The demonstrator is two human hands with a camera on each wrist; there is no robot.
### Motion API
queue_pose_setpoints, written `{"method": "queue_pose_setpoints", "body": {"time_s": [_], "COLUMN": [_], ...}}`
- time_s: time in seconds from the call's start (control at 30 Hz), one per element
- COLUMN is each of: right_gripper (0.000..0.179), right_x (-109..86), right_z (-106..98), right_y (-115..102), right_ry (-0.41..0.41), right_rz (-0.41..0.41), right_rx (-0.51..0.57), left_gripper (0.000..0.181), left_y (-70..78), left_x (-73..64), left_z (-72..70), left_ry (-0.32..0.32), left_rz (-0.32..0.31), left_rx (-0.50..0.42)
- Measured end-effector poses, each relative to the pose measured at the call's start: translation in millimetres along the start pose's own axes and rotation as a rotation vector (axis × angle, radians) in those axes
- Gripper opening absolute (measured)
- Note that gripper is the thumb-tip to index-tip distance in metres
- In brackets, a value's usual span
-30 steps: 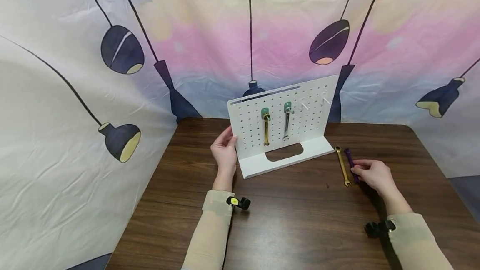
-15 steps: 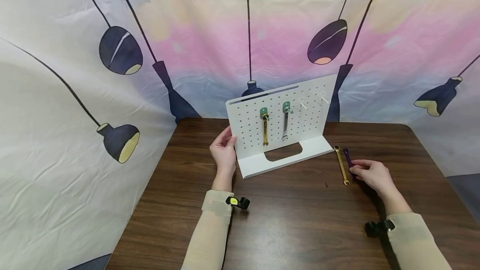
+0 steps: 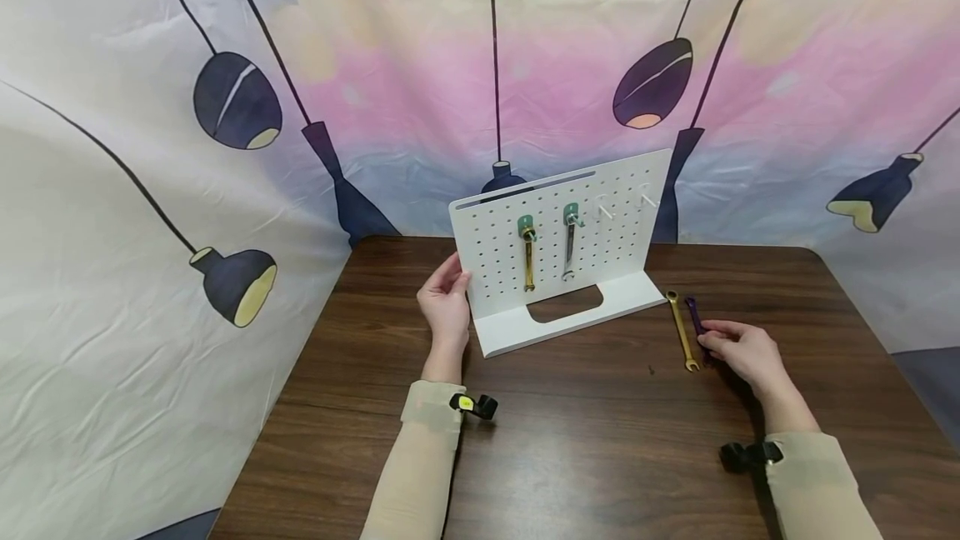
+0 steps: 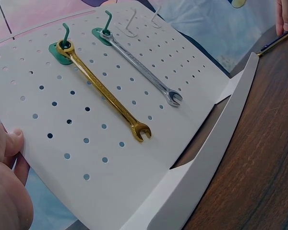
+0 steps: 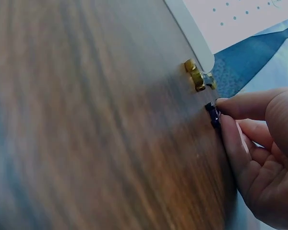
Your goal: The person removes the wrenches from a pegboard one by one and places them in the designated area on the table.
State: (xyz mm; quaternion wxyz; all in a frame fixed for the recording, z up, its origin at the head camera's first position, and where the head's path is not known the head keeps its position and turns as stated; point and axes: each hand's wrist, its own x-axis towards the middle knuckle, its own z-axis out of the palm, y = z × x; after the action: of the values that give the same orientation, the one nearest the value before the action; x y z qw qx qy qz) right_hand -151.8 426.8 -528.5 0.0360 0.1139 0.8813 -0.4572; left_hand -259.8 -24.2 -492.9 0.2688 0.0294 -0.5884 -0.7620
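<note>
My left hand [image 3: 444, 307] grips the left edge of a white pegboard stand [image 3: 491, 273], thumb on its front. On the board's green hooks hang a gold wrench [image 4: 98, 86] and a silver wrench [image 4: 139, 67], open ends down. At the stand's right, a purple wrench [image 3: 693, 312] lies close to the table, and my right hand [image 3: 746, 350] pinches it between thumb and fingertips. A second gold wrench [image 3: 681, 332] lies just left of it. The right wrist view shows the purple wrench [image 5: 213, 115] end-on, its far part hidden.
Two clear hooks [image 3: 606, 208] on the board's right half carry nothing. The stand's base [image 3: 633, 294] rests on a dark wooden table [image 3: 585, 440], its right corner near the gold wrench. A lamp-patterned cloth [image 3: 420, 65] hangs behind the table.
My right forearm has shifted slightly left, with the purple wrench still pinched. The left hand stays at the board's edge. The head view has drifted a little.
</note>
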Motion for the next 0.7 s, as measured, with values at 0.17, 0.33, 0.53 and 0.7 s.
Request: {"method": "queue_pose_setpoints", "body": {"time_s": [0.17,0.33,0.53,0.7], "right_gripper": [0.056,0.057,0.063,0.064], "right_x": [0.4,-0.2,-3.9,-5.2], "right_z": [1.9,2.3,0.5,-1.1], "right_y": [-0.2,0.7,2.7,4.5], "right_ry": [0.023,0.030,0.009,-0.003], "right_rz": [0.013,0.009,0.004,0.004], "right_rx": [-0.008,0.009,0.059,0.095], "left_gripper": [0.032,0.032,0.033,0.032], "left_y": [0.3,1.2,0.4,0.3], "left_x": [-0.2,-0.3,0.6,0.3], "left_z": [-0.4,0.2,0.4,-0.6], "left_ry": [-0.002,0.003,-0.001,-0.010], "left_rz": [0.002,0.000,0.004,0.006], "left_rx": [0.007,0.003,-0.009,-0.001]}}
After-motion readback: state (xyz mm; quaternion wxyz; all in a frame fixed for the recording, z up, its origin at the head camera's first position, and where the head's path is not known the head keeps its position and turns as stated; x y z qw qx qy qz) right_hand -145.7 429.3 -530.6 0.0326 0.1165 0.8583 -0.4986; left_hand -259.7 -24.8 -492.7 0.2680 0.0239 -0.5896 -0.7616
